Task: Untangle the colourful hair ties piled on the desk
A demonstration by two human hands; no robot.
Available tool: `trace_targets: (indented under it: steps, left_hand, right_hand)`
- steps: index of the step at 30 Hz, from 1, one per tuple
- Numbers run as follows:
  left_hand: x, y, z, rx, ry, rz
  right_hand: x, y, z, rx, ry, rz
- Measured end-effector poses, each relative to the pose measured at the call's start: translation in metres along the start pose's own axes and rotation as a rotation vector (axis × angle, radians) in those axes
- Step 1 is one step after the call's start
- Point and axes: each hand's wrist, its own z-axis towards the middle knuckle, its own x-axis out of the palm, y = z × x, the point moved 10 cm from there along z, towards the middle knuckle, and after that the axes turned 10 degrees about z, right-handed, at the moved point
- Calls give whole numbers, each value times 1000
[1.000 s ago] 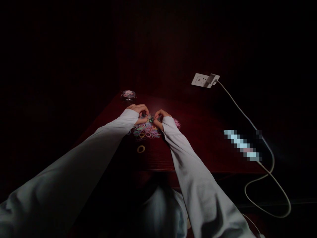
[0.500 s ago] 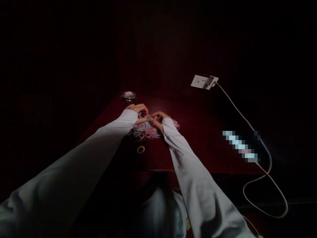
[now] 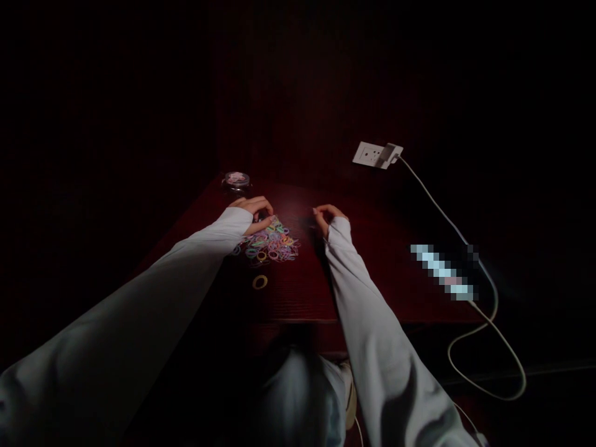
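A loose heap of small multicoloured elastic hair ties (image 3: 274,243) lies on the dark red table. At the heap's far left edge is my left hand (image 3: 255,213), thumb and fingertips pinched together close to the bands; what they hold is too small to make out. My right hand (image 3: 329,220) is apart from the heap, to its right. Its thumb and forefinger are pressed together, and anything between them is too dark and small to name. A single yellow ring-shaped band (image 3: 260,282) lies nearer to me.
At the table's far left corner stands a round clear-sided jar (image 3: 237,181) with a patterned lid. A white wall socket (image 3: 371,155) holds a plug, whose white cable (image 3: 435,202) hangs down at the right. A blurred-out bright device (image 3: 440,270) lies near the table's right side.
My right hand has moved right, away from the heap and my left hand. The pink bunch at the heap's right no longer shows. My left hand stays by the heap.
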Motion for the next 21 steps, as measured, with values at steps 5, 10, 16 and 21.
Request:
trace_targets:
  steps: [5,10,16,21]
  left_hand:
    - [1,-8,-4,98,85,-15]
    - [3,-7,-5,95,78,33]
    - [5,11,1,-83,58,99]
    - [3,27,1,-160,40,13]
  right_hand:
    - [-53,-31,-7,100,-100,-74]
    - [-42,-25,-11,52,36,-213]
    - [-31,-19,-13,63,86,-340]
    - [-37,-19,-13,132,28,-406]
